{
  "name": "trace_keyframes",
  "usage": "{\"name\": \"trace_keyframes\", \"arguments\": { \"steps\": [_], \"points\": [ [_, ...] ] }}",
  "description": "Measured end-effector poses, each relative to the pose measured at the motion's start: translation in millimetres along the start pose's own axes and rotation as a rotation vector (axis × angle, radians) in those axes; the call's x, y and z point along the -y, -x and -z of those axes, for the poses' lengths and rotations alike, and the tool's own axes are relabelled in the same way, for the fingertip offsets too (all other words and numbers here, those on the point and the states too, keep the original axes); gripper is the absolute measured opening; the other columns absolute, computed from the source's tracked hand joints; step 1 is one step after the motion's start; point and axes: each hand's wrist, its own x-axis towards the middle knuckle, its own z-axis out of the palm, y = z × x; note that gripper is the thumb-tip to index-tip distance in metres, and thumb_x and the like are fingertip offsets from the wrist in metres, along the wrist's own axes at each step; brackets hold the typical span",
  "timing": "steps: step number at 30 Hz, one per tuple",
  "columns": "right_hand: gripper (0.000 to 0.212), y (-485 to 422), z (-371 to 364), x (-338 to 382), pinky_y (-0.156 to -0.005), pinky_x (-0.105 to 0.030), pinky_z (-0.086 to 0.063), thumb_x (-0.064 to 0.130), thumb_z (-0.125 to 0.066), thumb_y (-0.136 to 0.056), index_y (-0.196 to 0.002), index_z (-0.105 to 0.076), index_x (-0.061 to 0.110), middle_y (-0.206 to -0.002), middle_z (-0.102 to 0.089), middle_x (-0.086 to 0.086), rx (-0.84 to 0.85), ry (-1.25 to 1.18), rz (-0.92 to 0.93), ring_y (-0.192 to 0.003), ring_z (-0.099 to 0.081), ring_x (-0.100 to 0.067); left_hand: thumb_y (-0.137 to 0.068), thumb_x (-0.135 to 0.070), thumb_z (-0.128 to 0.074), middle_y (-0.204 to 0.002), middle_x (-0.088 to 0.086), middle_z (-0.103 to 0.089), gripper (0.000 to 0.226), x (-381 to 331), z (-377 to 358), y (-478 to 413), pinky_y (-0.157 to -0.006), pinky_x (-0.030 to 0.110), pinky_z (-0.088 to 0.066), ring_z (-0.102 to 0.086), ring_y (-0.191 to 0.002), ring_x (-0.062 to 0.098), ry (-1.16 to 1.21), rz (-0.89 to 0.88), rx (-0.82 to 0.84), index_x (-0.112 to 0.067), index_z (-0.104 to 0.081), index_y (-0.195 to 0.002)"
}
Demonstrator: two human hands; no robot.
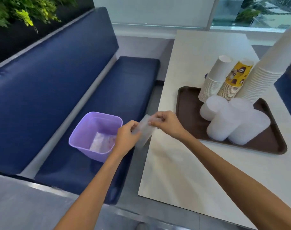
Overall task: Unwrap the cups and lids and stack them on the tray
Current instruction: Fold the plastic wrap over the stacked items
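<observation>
Both grips pinch one clear wrap: my left grip its lower end, my right grip its top, just beside the bin. The cups and lids stand stacked on the tray on the counter.

This looked like a café or canteen: a blue padded booth bench ran beside a white desk bearing a brown serving tray stacked with disposable paper cups, with greenery behind.
</observation>
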Motion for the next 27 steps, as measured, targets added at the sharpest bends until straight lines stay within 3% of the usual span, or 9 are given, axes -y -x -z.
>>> {"name": "trace_keyframes", "arguments": {
  "steps": [4,9,13,17,21,24,27],
  "points": [
    [0.009,-36.3,-54.7,18.4,-0.062,-0.01,-0.038,0.012,-0.069,-0.084,-0.091,-0.073,0.007,-0.084,-0.07,0.002,-0.007,0.067,0.082,-0.072,-0.058,-0.005,-0.089,-0.009,-0.057,-0.065,-0.01,-0.054,0.008,31.3,33.4,-18.4,-0.053,0.013,-0.039,-0.046,-0.058,0.007,-0.093,0.008,-0.148,-0.013,-0.058,-0.081],
    [0.01,-77.2,-112.0,23.9,-0.069,-0.026,-0.045,0.016,-0.066,-0.085,-0.092,-0.072,0.01,-0.086,-0.071,-0.001,-0.014,0.116,0.101,-0.073,-0.057,-0.015,-0.084,-0.011,-0.053,-0.053,-0.009,-0.044,0.031,76.9,60.5,-43.7,-0.057,0.023,-0.035,-0.038,-0.057,0.016,0.049,0.176,-0.257,-0.027,-0.051,-0.058],
    [0.013,-111.6,-161.4,17.5,-0.073,-0.029,-0.047,0.019,-0.064,-0.087,-0.096,-0.071,0.012,-0.092,-0.071,-0.003,0.051,0.171,0.046,-0.074,-0.058,-0.019,-0.088,-0.007,-0.057,-0.065,-0.009,-0.056,0.024,119.4,81.0,-63.7,-0.061,0.026,-0.043,-0.048,-0.061,0.012,0.012,0.155,-0.275,-0.026,-0.056,-0.074],
    [0.022,-131.1,-192.8,6.4,-0.08,-0.031,-0.05,0.019,-0.059,-0.091,-0.11,-0.067,0.011,-0.101,-0.07,-0.005,0.102,0.202,-0.017,-0.088,-0.064,-0.025,-0.089,-0.006,-0.057,-0.069,-0.007,-0.055,0.025,152.8,84.5,-76.8,-0.064,0.021,-0.042,-0.048,-0.065,0.009,-0.014,0.205,-0.275,-0.022,-0.054,-0.07],
    [0.03,-145.6,-224.7,-11.9,-0.079,-0.029,-0.048,0.014,-0.056,-0.092,-0.122,-0.058,0.011,-0.09,-0.064,-0.007,0.144,0.239,-0.108,-0.084,-0.061,-0.025,-0.086,-0.003,-0.057,-0.064,-0.006,-0.052,0.022,193.1,81.9,-89.5,-0.069,0.033,-0.044,-0.048,-0.068,0.017,-0.049,0.326,-0.229,-0.016,-0.053,-0.068],
    [0.039,-149.7,-245.5,-26.1,-0.088,-0.029,-0.047,0.014,-0.058,-0.092,-0.13,-0.051,0.008,-0.114,-0.064,-0.01,0.176,0.241,-0.163,-0.103,-0.061,-0.026,-0.085,-0.004,-0.06,-0.07,-0.002,-0.059,0.012,214.5,78.2,-96.9,-0.072,0.035,-0.048,-0.056,-0.072,0.022,-0.084,0.422,-0.17,-0.011,-0.058,-0.076],
    [0.046,-151.2,-258.2,-38.0,-0.095,-0.033,-0.045,0.013,-0.059,-0.091,-0.134,-0.046,0.005,-0.124,-0.06,-0.013,0.205,0.271,-0.18,-0.113,-0.057,-0.03,-0.086,-0.005,-0.06,-0.073,0.001,-0.057,0.016,228.8,72.6,-104.1,-0.064,0.03,-0.041,-0.053,-0.069,0.023,-0.112,0.519,-0.148,-0.012,-0.052,-0.075]
  ]
}}
